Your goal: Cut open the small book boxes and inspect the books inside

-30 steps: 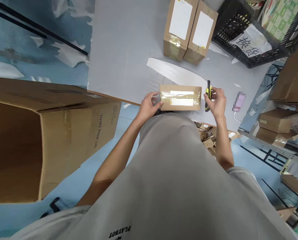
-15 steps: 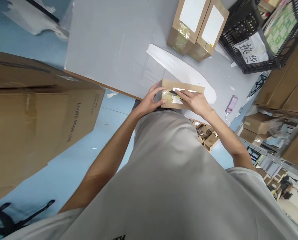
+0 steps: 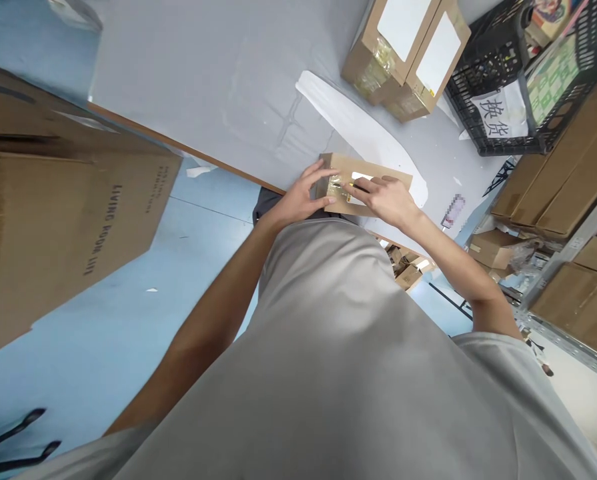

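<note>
A small cardboard box (image 3: 395,183) lies at the near edge of the grey table, with clear tape over its left end and a white label on top. My left hand (image 3: 301,199) grips that left end, its thumb and fingers apart on two sides. Over the label and beside the tape is my right hand (image 3: 385,200), fingers bent and index finger pointing left. A small dark bit and a yellow spot show by its fingertips; whatever it holds is mostly hidden.
Two taped boxes (image 3: 398,60) stand at the back of the table (image 3: 193,73), near a black crate (image 3: 508,133). White paper (image 3: 348,117) lies behind the small box. A large carton (image 3: 73,220) is on the left, shelving on the right.
The view has shifted. The black tool seen under my right hand earlier is now mostly hidden, and the right fingers have moved slightly left over the tape. My left hand stays at the box's end.
</note>
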### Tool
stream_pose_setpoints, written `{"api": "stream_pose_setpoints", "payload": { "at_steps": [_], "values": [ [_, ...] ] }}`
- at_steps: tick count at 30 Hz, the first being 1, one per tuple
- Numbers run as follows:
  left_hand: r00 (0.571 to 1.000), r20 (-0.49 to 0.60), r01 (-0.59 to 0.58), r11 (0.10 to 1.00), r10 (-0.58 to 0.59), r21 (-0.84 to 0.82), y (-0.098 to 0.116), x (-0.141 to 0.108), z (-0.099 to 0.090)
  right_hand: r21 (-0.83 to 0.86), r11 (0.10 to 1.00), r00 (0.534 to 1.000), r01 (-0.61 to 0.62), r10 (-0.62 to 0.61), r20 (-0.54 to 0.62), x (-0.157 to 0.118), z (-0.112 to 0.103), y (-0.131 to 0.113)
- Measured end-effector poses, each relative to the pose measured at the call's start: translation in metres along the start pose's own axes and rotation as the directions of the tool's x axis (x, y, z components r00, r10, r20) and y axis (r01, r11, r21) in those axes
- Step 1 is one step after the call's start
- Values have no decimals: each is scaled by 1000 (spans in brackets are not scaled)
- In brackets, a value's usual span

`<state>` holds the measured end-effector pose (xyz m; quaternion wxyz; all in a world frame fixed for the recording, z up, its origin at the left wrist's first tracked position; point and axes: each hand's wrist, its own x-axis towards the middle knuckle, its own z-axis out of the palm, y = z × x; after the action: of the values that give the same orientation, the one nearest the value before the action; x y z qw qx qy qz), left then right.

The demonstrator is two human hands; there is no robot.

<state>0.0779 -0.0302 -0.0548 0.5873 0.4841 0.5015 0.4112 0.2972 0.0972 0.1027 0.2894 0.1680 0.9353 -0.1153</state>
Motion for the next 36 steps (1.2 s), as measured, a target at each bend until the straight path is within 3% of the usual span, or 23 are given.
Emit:
{"api": "stream_pose_setpoints", "payload": {
  "at_steps": [16,25,28,32,36],
  "values": [
    [1000,20,-17,999,16,47,-9,7,-4,-64,997,997,41,-36,72,7,-22,-8],
    [998,60,-9,993,2,116,-3,6,-8,-44,997,975,69,-58,216,23,-36,-12],
    [994,104,4,989,-20,151,4,7,-11,-50,999,944,-7,23,329,9,-44,-7],
    [988,142,36,981,-64,192,13,11,-16,-125,986,853,-112,160,497,-30,-42,15],
    [980,161,77,973,-114,219,18,14,-19,-119,981,840,-156,195,506,-54,-24,33]
  ]
}}
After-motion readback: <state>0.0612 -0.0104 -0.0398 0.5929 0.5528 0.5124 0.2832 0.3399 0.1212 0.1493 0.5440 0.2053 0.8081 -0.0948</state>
